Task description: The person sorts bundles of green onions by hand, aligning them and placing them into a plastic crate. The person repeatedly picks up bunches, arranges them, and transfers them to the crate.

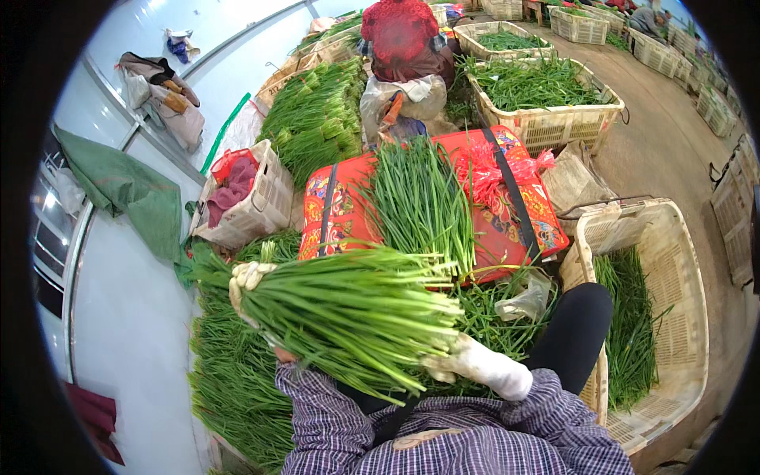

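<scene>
A large bundle of long green leaves with pale cut stems, likely Chinese chives [356, 303], lies across my lap, stem ends to the right. My left hand [250, 284], in a pale glove, wraps round its leafy end. At the stem ends, my right hand [448, 359], in a white glove, touches the bundle from below; the bundle hides some of its fingers. Just beyond, a smaller heap of chives [421, 202] rests on a red patterned padded surface [350, 208] with black straps. Pink plastic ties [490, 172] lie beside that heap.
Loose greens [487, 309] and a clear plastic bag [525, 297] lie before my knee. A crate [683, 332] holding greens stands right; stacked chives [243, 380] lie left. A crate with cloth [261, 208] stands farther left. Ahead, a person in red [401, 35] sits near filled crates [546, 124].
</scene>
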{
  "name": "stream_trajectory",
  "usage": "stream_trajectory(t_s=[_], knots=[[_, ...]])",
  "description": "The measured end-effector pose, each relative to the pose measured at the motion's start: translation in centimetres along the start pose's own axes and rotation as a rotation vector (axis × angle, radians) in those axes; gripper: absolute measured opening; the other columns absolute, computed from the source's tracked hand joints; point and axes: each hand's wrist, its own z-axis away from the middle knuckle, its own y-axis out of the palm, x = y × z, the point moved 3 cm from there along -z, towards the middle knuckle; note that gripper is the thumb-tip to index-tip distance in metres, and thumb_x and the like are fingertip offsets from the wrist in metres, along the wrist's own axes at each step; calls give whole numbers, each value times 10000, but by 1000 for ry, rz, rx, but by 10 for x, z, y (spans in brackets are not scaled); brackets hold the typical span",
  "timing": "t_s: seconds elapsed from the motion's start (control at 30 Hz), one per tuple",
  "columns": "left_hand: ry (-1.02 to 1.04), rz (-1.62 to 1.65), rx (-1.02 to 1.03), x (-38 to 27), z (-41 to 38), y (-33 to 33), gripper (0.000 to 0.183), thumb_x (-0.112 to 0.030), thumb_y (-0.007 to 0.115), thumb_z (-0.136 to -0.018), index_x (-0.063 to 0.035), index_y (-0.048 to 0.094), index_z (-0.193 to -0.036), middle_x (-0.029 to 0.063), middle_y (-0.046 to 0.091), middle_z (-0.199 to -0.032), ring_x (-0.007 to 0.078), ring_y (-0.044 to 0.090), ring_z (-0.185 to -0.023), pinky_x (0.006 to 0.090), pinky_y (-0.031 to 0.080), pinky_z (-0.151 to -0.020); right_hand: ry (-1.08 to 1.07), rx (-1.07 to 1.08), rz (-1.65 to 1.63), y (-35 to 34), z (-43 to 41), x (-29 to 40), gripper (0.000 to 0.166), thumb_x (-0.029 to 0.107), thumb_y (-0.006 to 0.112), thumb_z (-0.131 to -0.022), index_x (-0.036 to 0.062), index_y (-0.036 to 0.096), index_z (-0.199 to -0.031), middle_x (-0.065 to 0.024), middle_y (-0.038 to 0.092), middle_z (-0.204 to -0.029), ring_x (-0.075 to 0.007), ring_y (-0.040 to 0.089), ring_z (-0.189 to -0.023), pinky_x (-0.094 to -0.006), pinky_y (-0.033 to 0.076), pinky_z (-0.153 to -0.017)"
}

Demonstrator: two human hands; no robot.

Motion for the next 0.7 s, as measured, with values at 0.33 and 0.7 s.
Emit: stream_trajectory(t_s=[0.33, 0.7], knots=[[-53, 19, 297, -10, -3, 33, 119, -91, 592, -859, -103, 492, -922, -14, 542, -784, 109, 534, -676, 307, 385, -863, 238, -156, 725, -49, 48, -37, 282, 284, 568, -898, 90, 625, -1094, -52, 604, -697, -195, 610, -668, -285, 492, -638], [-263, -95, 568, 0, -2, 63, 197, -68, 677, -747, -68, 571, -913, -3, 649, -737, 126, 628, -624, 327, 476, -773, -585, -528, 1421, 14, -6, 64, 232, 223, 714, -750, 120, 649, -947, -49, 579, -740, -240, 587, -575, -347, 472, -537]])
